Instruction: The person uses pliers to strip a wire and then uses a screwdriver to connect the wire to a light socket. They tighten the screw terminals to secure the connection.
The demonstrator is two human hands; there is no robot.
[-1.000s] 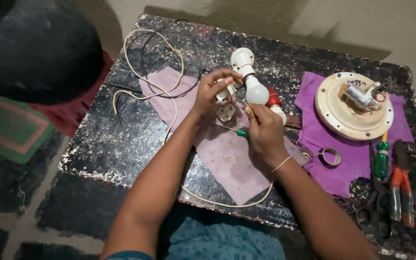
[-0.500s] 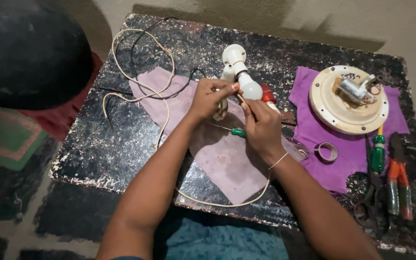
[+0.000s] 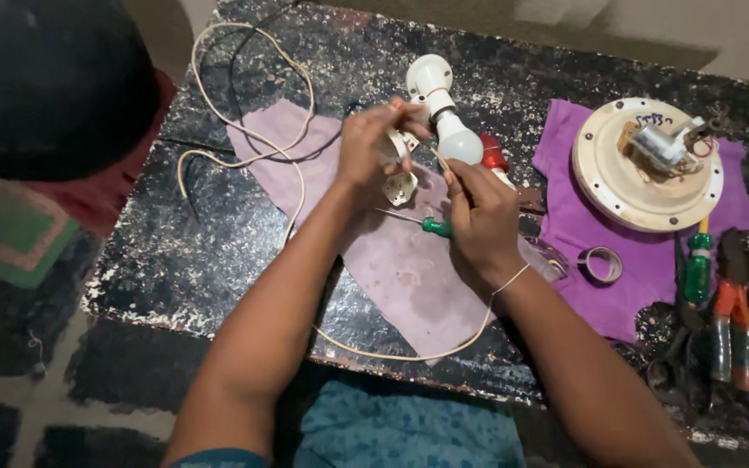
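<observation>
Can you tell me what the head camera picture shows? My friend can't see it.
Two hands work over a worn black table: the left hand holds a small white socket part, the right hand pinches its wire. A white bulb, green screwdriver and pink cloth lie nearby.

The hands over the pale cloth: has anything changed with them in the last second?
Little. The left hand keeps its grip on the small white fitting, and the right hand keeps the green-handled screwdriver and wire end. Both stayed together beside the bulb. The round cream base and pliers lie unmoved.
</observation>
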